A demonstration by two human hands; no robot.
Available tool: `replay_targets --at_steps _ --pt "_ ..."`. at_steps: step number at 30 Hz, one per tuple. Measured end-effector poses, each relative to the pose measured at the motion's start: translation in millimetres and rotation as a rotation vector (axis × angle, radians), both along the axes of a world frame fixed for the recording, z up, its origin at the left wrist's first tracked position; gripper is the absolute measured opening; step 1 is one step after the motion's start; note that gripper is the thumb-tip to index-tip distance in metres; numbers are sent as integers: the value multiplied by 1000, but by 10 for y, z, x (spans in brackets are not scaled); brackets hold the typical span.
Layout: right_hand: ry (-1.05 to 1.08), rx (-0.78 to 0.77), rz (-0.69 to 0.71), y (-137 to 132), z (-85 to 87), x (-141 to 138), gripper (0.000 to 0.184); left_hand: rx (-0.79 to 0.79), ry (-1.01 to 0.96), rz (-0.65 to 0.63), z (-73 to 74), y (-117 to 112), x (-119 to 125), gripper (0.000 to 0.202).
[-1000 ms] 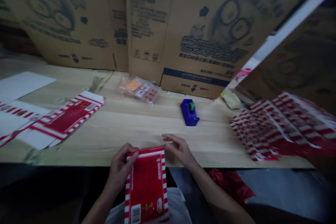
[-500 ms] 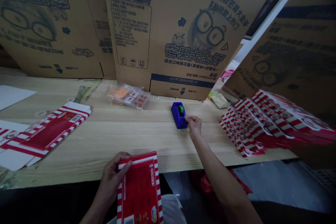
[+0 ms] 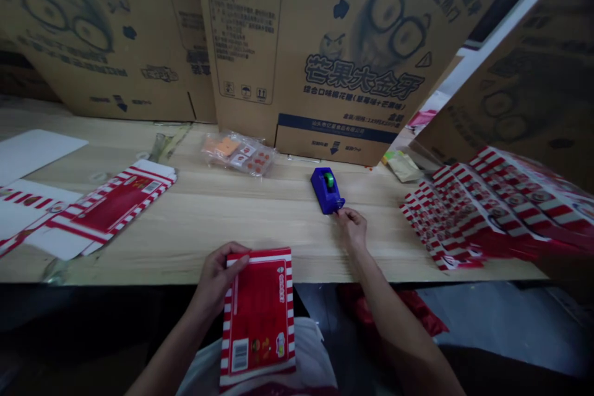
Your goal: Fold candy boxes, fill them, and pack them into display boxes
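Observation:
My left hand grips the upper left corner of a flat red and white striped carton that rests against the table's front edge and my lap. My right hand is stretched forward on the wooden table, fingers pinched together right at the near end of a small blue tape dispenser with a green roll. What the pinch holds is too small to make out.
Large printed cardboard boxes stand along the back. A fanned stack of striped cartons lies at the right, flattened cartons at the left, and a clear bag of small items near the back.
My right hand left the carton, reached out to the tape dispenser, and has now drawn back slightly toward me from its near end. The left hand keeps holding the carton.

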State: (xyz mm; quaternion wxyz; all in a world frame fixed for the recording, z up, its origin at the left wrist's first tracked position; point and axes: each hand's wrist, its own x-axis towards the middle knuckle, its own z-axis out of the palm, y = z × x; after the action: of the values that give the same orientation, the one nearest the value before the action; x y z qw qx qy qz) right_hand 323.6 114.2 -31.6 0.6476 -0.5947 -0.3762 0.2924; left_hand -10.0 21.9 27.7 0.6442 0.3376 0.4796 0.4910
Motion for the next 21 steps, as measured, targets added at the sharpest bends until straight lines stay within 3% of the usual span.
replay_targets --at_steps 5,9,11,14,16,18,21 --pt "160 -73 35 -17 68 5 37 65 -23 -35 37 -39 24 23" --pt "180 -130 148 -190 364 -132 37 93 -30 -24 43 -72 -1 21" --pt "117 -199 420 -250 648 -320 34 101 -34 -59 55 -77 9 20" --pt "-199 -242 1125 -224 1117 -745 32 132 -36 -114 89 -78 56 20" --pt "-457 -181 1501 -156 1346 -1050 35 144 -30 -138 113 -82 92 20" --pt "-745 -119 1680 -99 1467 -1304 39 148 -32 -146 128 -90 115 21" --pt "-1198 -106 1577 -55 1510 -1521 42 164 -41 -135 138 -115 115 21"
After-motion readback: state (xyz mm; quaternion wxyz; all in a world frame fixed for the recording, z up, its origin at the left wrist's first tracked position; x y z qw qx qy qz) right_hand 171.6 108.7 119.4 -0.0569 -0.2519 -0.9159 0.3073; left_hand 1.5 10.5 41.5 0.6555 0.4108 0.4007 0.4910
